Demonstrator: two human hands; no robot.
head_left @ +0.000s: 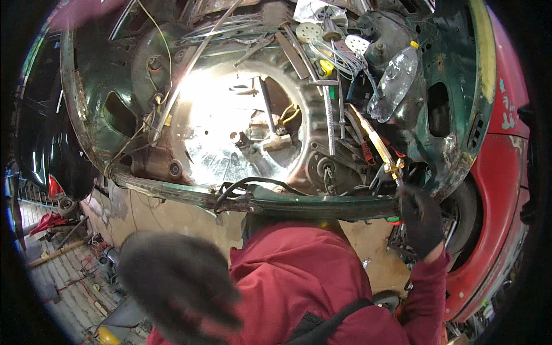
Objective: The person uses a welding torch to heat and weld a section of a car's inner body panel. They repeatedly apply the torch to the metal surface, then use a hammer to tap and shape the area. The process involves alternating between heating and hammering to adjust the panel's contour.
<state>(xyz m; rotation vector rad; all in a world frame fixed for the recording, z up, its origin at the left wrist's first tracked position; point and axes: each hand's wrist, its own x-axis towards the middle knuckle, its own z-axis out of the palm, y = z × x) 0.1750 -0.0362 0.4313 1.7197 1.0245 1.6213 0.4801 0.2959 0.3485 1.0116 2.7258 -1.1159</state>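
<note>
My right hand [421,221], in a dark glove, is at the right end of the car's rear edge. Its fingers close round the lower end of a brass gas torch [379,146] with valve knobs, which points up and to the left over the trunk. My left hand [178,282], also in a dark glove, hangs in front of my red top at the lower left. It is smeared by motion, so its fingers and anything in them cannot be made out. Ahead lies the green car trunk [276,204] with a brightly lit round spare-wheel well [302,152].
Tools, cables, round sanding discs [309,33] and a clear plastic bottle [395,80] lie in the trunk's right part. A long thin rod [195,72] crosses its left side. A red car body [500,195] stands at right. Clutter covers the floor [69,270] at left.
</note>
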